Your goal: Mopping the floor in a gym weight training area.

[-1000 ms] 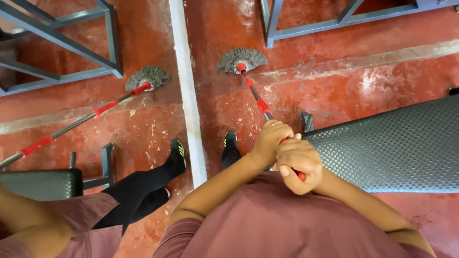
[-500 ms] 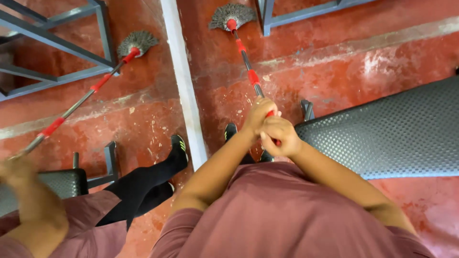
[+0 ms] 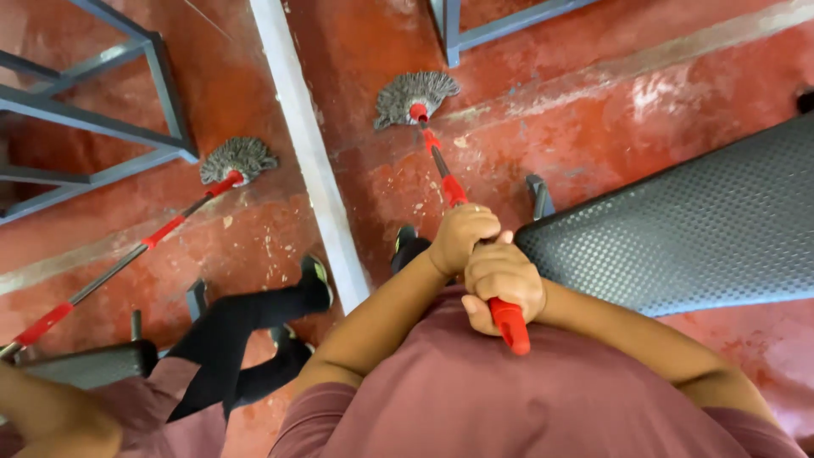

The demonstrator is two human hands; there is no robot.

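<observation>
1. Both hands are closed around the mop handle (image 3: 441, 170): the left hand (image 3: 460, 237) further down it, the right hand (image 3: 502, 280) at the red end.
2. The mop head (image 3: 415, 95) lies on the red floor (image 3: 593, 127), near a grey frame (image 3: 475, 30).
3. The step is the mopping stroke.
4. A next stroke needs a firm grip and room beside the bench (image 3: 678, 229).
</observation>
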